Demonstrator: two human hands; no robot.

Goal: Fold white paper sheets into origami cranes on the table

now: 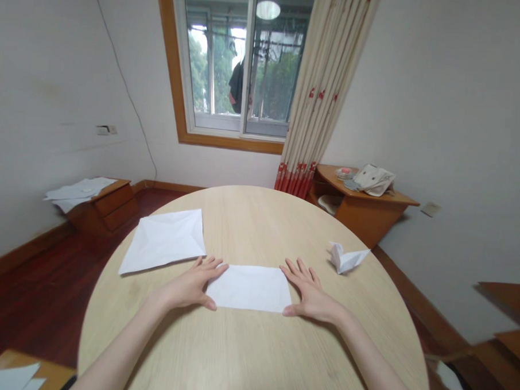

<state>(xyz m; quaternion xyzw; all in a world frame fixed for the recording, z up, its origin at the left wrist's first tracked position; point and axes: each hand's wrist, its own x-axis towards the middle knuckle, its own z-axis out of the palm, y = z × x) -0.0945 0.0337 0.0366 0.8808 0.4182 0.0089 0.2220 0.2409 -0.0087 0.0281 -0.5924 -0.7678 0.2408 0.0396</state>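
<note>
A white rectangular sheet of paper [249,288] lies flat on the round wooden table [236,355] in front of me. My left hand [198,282] rests at its left end, fingers spread, with the thumb and a fingertip on the paper's corners. At the right end my right hand [305,290] does the same, its thumb on the near corner and its fingers fanned out. Neither hand grasps anything. Beyond my left hand is a stack of white paper [165,240]. A folded white paper bird [347,258] stands to the right, apart from my right hand.
Behind the table, a wooden corner cabinet [362,211] carries a cloth bag [375,180]. A low drawer cabinet [117,203] with papers on top stands at the left wall. The curtain [320,94] hangs beside the window. More paper [11,377] lies at the lower left.
</note>
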